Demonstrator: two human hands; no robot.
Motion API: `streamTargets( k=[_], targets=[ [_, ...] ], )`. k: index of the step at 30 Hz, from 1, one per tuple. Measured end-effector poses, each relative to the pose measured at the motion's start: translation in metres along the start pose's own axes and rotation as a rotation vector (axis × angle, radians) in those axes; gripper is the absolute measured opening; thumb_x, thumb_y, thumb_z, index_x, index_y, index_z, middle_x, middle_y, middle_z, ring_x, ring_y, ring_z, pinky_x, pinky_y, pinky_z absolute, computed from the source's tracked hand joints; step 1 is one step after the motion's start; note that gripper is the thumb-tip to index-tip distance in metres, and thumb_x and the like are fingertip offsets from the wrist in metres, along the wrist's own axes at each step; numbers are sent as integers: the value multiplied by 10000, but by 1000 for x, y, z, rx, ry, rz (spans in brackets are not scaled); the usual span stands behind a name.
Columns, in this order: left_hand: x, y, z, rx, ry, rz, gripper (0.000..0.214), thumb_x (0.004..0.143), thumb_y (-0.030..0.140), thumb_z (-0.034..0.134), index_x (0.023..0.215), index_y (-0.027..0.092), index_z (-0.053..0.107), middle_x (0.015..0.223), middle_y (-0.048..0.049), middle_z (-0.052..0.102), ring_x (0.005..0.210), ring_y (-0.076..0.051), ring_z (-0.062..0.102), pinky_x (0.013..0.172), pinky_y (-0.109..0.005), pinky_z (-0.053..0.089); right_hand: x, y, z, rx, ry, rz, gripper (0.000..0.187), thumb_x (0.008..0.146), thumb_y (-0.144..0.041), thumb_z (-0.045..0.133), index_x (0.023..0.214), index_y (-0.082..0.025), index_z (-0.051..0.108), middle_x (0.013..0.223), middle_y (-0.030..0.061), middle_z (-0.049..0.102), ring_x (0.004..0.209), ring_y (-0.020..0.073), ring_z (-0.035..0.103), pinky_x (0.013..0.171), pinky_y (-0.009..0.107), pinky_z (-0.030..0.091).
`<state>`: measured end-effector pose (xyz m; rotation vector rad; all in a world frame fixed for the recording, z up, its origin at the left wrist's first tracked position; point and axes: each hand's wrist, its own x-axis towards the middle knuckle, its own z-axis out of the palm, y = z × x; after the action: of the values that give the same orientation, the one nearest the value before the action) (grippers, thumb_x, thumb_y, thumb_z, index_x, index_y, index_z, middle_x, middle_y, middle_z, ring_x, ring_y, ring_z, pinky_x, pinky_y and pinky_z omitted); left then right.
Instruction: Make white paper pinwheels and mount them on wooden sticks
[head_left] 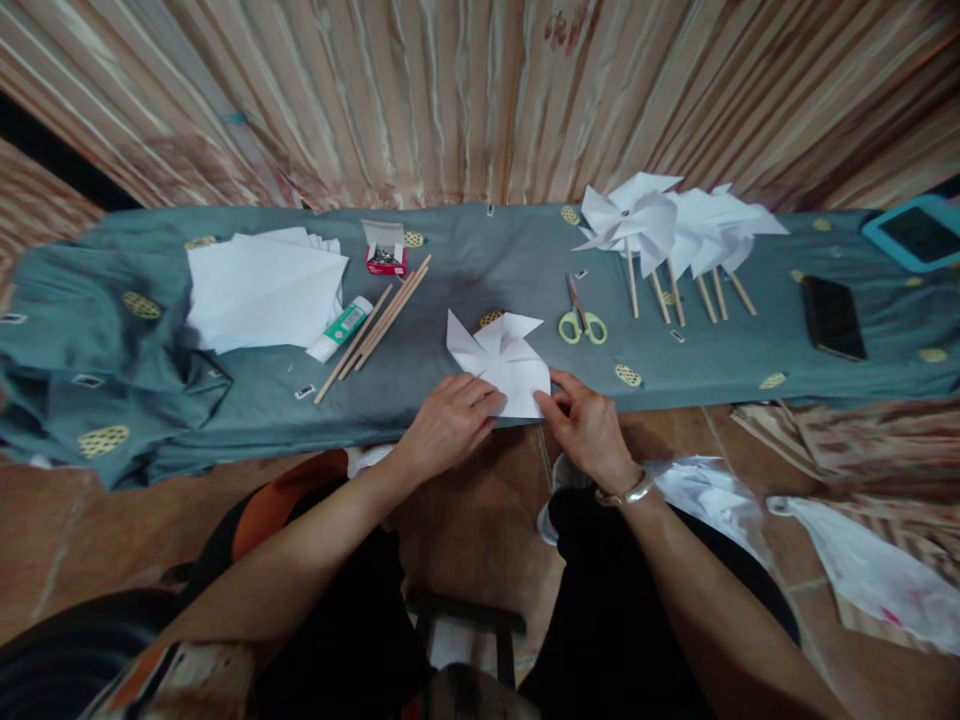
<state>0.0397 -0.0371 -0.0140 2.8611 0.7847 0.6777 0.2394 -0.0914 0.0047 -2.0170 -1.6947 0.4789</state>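
A white paper pinwheel lies at the front edge of the cloth-covered table, its blades folded toward the middle. My left hand presses its lower left side with the fingers together. At the lower right corner, my right hand pinches the paper between thumb and index finger. Green-handled scissors lie just right of the pinwheel. To the left are several wooden sticks, a green and white glue tube and an opened red box of small metal pins.
A stack of white paper sheets sits on the left of the table. Finished-looking pinwheels on sticks are bunched at the back right. Farther right are a black phone and a blue-framed device. Plastic bags lie on the floor.
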Motion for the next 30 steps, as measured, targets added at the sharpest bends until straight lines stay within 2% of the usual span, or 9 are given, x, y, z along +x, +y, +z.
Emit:
streamTargets(
  k=[3,6,10,13,17,19,23,30],
  targets=[
    [2,-4,0,18,24,1,126,904,217,550,972,159,639,921,-71,673,868,-205,593,743,-334,451,-3,-2,1,-13,-32,-10,405,897,-379,514,1212,-141,607,669,27,726,606,216,681,597,290,468],
    [0,-7,0,8,65,2,145,920,219,529,943,157,657,891,-64,681,839,-192,609,737,-324,464,-3,2,-4,-73,41,-53,433,913,-423,497,1216,-134,605,759,72,748,679,249,700,635,324,497],
    [-3,-8,0,-45,74,-12,187,933,214,502,957,137,671,902,-82,683,850,-186,637,759,-322,504,-2,10,-15,-98,217,-235,353,952,-308,407,1184,-163,630,1084,141,715,1002,279,666,898,444,496],
    [-4,-8,2,-65,70,-33,195,932,212,499,962,138,677,909,-86,681,861,-186,648,771,-323,522,0,13,-16,10,161,-370,366,919,-186,409,1220,-237,612,1305,103,607,1220,263,550,1039,522,415],
    [-3,-7,2,-72,64,-54,202,933,210,492,952,140,680,896,-83,679,858,-183,651,777,-317,532,2,12,-10,127,50,-406,379,859,-159,523,1194,-304,625,1502,30,396,1378,262,385,1094,561,367],
    [-3,-7,1,-67,61,-53,204,932,208,491,949,133,680,894,-84,679,853,-186,650,773,-319,534,5,11,-8,158,20,-393,314,848,-175,567,1117,-307,663,1517,4,367,1411,266,333,1100,566,366],
    [-3,-7,0,-64,40,-48,204,931,202,490,950,132,681,897,-84,674,853,-188,642,767,-321,529,12,11,-8,213,3,-373,140,857,-233,607,928,-285,716,1463,4,442,1409,262,339,1122,565,340],
    [-3,-6,-1,-76,10,-52,214,933,206,480,985,133,675,913,-90,667,864,-197,638,765,-334,524,25,7,-1,299,36,-329,111,853,-339,634,858,-257,708,1379,54,536,1351,269,432,1126,559,329]
  ],
)
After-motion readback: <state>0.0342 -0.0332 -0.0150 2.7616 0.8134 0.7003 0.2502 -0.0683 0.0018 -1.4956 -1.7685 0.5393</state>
